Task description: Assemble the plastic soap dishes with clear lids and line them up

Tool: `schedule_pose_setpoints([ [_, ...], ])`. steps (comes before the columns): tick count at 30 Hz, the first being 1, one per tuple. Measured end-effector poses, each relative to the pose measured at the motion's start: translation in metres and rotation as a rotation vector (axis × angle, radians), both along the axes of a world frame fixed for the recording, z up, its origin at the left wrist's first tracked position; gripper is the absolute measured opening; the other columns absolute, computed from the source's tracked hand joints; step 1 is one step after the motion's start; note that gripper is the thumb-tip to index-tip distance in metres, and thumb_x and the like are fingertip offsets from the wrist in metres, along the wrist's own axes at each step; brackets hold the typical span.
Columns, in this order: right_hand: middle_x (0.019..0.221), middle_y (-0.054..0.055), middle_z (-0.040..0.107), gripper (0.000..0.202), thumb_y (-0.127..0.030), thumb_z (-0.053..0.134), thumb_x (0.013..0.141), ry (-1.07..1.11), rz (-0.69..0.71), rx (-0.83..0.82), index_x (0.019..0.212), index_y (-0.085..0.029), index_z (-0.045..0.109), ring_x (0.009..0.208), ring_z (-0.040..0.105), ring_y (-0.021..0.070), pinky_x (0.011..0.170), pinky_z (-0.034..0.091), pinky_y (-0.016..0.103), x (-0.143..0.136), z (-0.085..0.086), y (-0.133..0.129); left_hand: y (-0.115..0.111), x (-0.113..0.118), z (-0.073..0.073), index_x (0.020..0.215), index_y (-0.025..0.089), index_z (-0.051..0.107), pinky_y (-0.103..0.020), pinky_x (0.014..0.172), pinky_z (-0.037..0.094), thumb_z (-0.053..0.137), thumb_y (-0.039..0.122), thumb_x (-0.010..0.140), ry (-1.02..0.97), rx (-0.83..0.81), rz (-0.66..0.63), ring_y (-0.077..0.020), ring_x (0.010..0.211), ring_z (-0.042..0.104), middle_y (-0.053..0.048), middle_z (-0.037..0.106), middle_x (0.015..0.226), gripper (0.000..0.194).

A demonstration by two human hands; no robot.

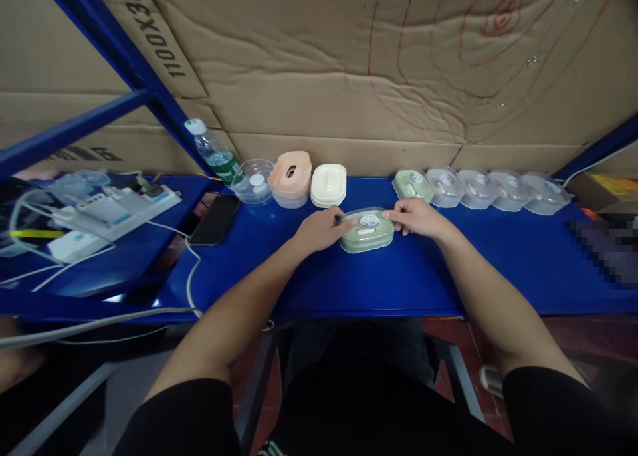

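Observation:
A pale green lidded plastic box [367,238] with a round white label on its clear top sits on the blue table in front of me. My left hand [326,228] grips its left end, thumb laid over the top edge. At the right end, my right hand [413,218] pinches the rim with fingers curled. A similar green box [413,185] stands just behind my right hand. To its right runs a row of several greyish lidded boxes [477,187]. Behind my left hand are a cream square container [328,184] and a stack of peach containers [291,180].
A clear round tub [256,182] and a water bottle [215,153] stand at the back left. Nearby lie a black phone [215,219] and a white power strip [114,223] with trailing cables. Cardboard [299,57] walls the back; a blue frame post [119,50] rises at left.

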State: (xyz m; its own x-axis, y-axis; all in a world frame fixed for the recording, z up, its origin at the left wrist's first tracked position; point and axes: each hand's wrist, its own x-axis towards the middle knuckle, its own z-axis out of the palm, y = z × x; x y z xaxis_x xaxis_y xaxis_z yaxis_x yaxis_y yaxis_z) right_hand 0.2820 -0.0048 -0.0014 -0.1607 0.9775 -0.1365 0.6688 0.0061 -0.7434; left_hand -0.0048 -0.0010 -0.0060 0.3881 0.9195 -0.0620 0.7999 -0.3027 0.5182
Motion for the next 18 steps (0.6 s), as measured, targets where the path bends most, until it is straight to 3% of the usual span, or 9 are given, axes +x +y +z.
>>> schedule_pose_setpoints([
  [4,0.067,0.003,0.071,0.038,-0.053,0.075,0.090,-0.275,-0.176,0.381,0.069,-0.024,0.060,0.067,0.067,0.0214,0.058,0.042,0.032,-0.007,0.000,-0.002,-0.002,0.000,0.004,0.081,0.022,0.066,-0.034,0.070,0.045,0.043,0.071,0.102,-0.001,-0.007,-0.005,-0.0212,0.078,0.069,-0.006,0.077,0.084,0.058],
  [6,0.071,0.003,0.072,0.033,-0.051,0.074,0.091,-0.302,-0.180,0.481,0.075,-0.024,0.066,0.071,0.069,0.0230,0.062,0.044,0.034,-0.011,0.004,-0.007,-0.003,0.001,0.005,0.074,0.021,0.062,-0.034,0.070,0.045,0.034,0.069,0.106,-0.005,-0.003,-0.021,-0.0202,0.076,0.069,-0.006,0.076,0.081,0.064],
  [8,0.076,0.004,0.075,0.031,-0.054,0.073,0.092,-0.290,-0.131,0.519,0.088,-0.023,0.072,0.074,0.071,0.0245,0.066,0.049,0.036,-0.015,0.009,-0.013,-0.004,0.003,0.005,0.075,0.022,0.064,-0.034,0.071,0.045,0.039,0.072,0.103,0.015,0.008,-0.022,-0.0211,0.078,0.070,-0.006,0.077,0.083,0.063],
  [11,0.103,0.010,0.080,0.048,-0.061,0.075,0.091,-0.339,-0.001,0.567,0.118,-0.022,0.076,0.098,0.075,0.0322,0.084,0.058,0.045,-0.017,0.010,-0.019,-0.004,0.004,0.003,0.091,0.024,0.070,-0.035,0.074,0.047,0.057,0.078,0.092,0.066,0.000,-0.005,-0.0249,0.088,0.073,-0.004,0.080,0.093,0.056],
  [13,0.129,0.015,0.076,0.063,-0.065,0.075,0.090,-0.388,0.109,0.558,0.136,-0.022,0.072,0.120,0.071,0.0388,0.100,0.057,0.053,-0.015,0.005,-0.017,-0.004,0.004,0.003,0.109,0.025,0.070,-0.036,0.077,0.049,0.063,0.079,0.087,0.071,-0.036,0.002,-0.0275,0.094,0.074,-0.004,0.081,0.100,0.059],
  [15,0.143,0.016,0.069,0.067,-0.067,0.071,0.093,-0.392,0.189,0.509,0.145,-0.025,0.068,0.132,0.065,0.0411,0.109,0.054,0.058,-0.011,-0.003,-0.012,-0.006,0.002,0.005,0.129,0.024,0.065,-0.038,0.081,0.052,0.066,0.081,0.083,0.046,-0.085,-0.003,-0.0297,0.100,0.075,-0.005,0.081,0.104,0.073],
  [18,0.144,0.013,0.069,0.056,-0.063,0.063,0.100,-0.305,0.224,0.479,0.144,-0.029,0.070,0.131,0.067,0.0372,0.111,0.054,0.059,-0.007,-0.014,-0.003,-0.009,0.001,0.008,0.156,0.019,0.047,-0.042,0.086,0.054,0.075,0.083,0.070,0.030,-0.120,-0.047,-0.0346,0.108,0.075,-0.009,0.079,0.110,0.111],
])
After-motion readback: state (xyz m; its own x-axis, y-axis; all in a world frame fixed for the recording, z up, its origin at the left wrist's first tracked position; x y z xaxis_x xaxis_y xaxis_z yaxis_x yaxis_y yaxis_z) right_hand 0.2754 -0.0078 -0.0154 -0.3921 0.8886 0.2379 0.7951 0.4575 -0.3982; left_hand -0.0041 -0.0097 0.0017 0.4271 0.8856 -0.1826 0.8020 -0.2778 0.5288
